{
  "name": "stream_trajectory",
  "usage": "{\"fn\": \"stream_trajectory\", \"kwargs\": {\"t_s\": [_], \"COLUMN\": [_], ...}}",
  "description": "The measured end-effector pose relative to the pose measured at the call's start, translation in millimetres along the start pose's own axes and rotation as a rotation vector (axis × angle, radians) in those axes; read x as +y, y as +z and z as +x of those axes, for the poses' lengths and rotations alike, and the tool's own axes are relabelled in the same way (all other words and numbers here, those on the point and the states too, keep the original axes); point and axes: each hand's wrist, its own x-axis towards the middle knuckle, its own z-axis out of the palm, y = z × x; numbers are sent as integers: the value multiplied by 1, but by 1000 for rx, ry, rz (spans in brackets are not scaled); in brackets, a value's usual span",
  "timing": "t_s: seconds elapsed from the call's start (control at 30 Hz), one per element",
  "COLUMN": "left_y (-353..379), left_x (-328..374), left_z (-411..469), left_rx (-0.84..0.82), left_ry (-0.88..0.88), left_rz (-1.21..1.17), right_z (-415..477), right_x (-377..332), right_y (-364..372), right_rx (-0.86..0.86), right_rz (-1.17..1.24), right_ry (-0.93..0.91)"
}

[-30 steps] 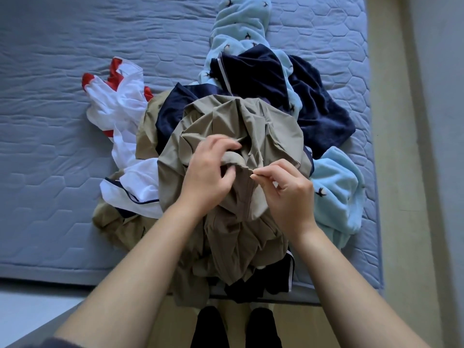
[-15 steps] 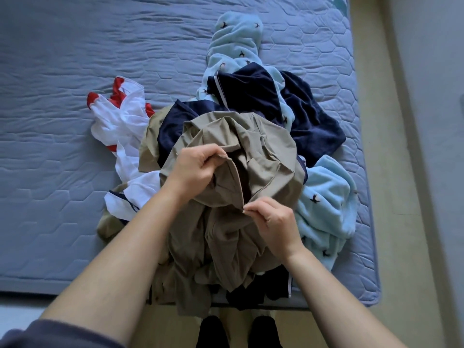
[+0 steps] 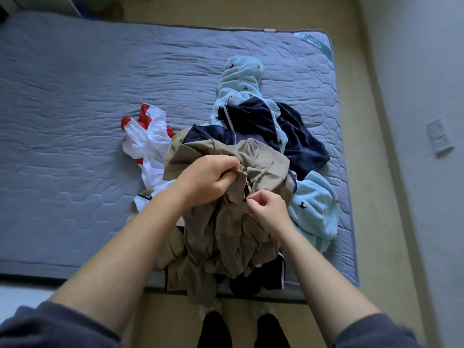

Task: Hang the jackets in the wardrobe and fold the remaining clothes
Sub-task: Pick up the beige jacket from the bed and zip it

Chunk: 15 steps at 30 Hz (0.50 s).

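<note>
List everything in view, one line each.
khaki garment: 1, khaki, top of pile
navy clothes: count unclear, navy, behind the khaki
fleece: count unclear, light blue, pile's right side
white clothes: count unclear, white with red trim, pile's left
mattress: 1, blue-grey, under the pile
wall plate: 1, white, right wall
feet: 2, black socks, by the mattress edge
left hand: 1, grips the khaki garment
right hand: 1, pinches its edge

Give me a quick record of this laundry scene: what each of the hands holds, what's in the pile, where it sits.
left hand: grips the khaki garment near its top
right hand: pinches the same garment's edge
pile: light blue fleece, navy garment, white and red garment
surface: grey-blue mattress
</note>
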Motion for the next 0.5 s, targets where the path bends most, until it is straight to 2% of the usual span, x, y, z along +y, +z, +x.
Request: {"fn": "stream_trajectory", "kwargs": {"t_s": [0.1,0.13,0.2,0.3,0.4,0.43,0.5], "left_y": [-29,-38,-53,-69,-77,-80,-87], "left_x": [36,48,70,106,145,157,180], "left_z": [-15,-23,-39,-70,-104,-115,-138], "left_rx": [47,75,138,213,268,281,314], "left_ry": [29,28,20,-27,-71,-92,-148], "left_rz": [59,69,93,121,204,233,290], "right_z": [-11,-13,-13,-14,-25,-31,-48], "right_x": [-32,-41,-57,-88,-131,-145,-167], "right_y": [-4,-6,-11,-13,-4,2,18], "right_rx": [-97,-111,-136,-83,-55,-104,-328], "right_rz": [365,385,205,-10,-328,-451,-666], "right_ry": [257,342,404,289,32,-44,-132]}}
